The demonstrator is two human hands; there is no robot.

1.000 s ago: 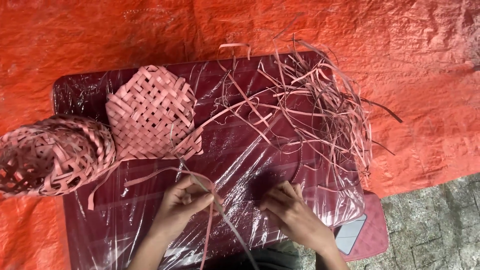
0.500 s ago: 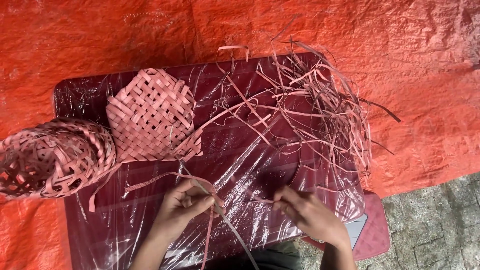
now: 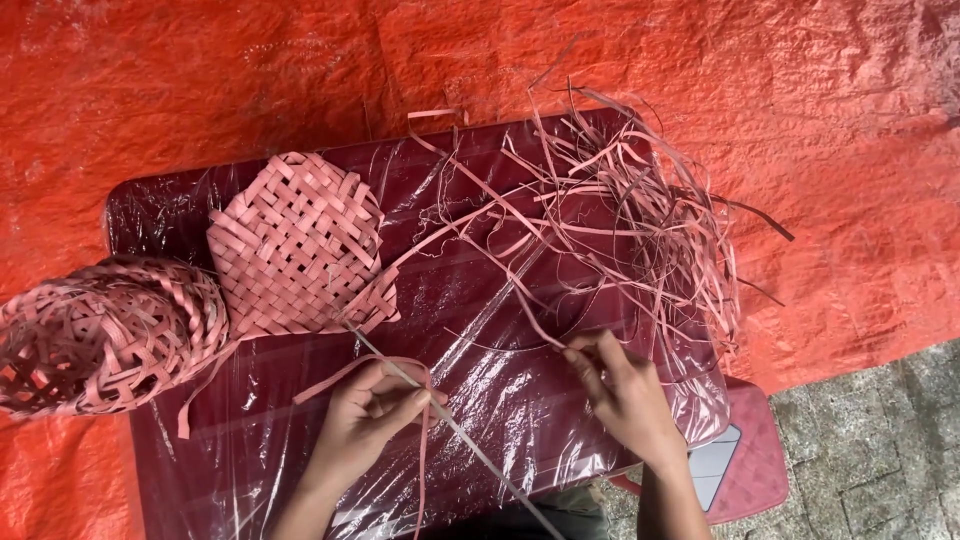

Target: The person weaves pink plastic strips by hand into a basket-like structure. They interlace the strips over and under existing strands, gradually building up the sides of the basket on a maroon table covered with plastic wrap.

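- Orange tarpaulin (image 3: 780,120): covers the ground on all sides of the work area; grey stone paving (image 3: 880,440) shows at the lower right corner.
- Dark red table (image 3: 160,210): low, wrapped in clear plastic film, set on the tarpaulin. All work items lie on or against it.
- Loose strip pile (image 3: 640,220): a tangle of thin pink strips on the right half of the table, some ends hanging over the far and right edges.
- Woven basket (image 3: 100,335): open-weave, pink, lying tilted at the table's left edge, partly overhanging it and touching the mat.
- Woven mat (image 3: 295,240): flat, close-woven pink panel on the left-centre of the table, with loose strip ends trailing from its near corner.
- Red stool (image 3: 750,470): partly visible under the table's right near corner, with a flat pale item on it; type cannot be determined.
- Left hand (image 3: 375,410): fingers curled shut around a looped pink strip (image 3: 350,375) that runs back to the mat's near corner; a thin pale stick (image 3: 470,445) crosses the hand diagonally.
- Right hand (image 3: 625,395): thumb and forefinger pinched narrow on a single long strip (image 3: 480,225) that arcs up across the table; near edge of the pile, well apart from the left hand.
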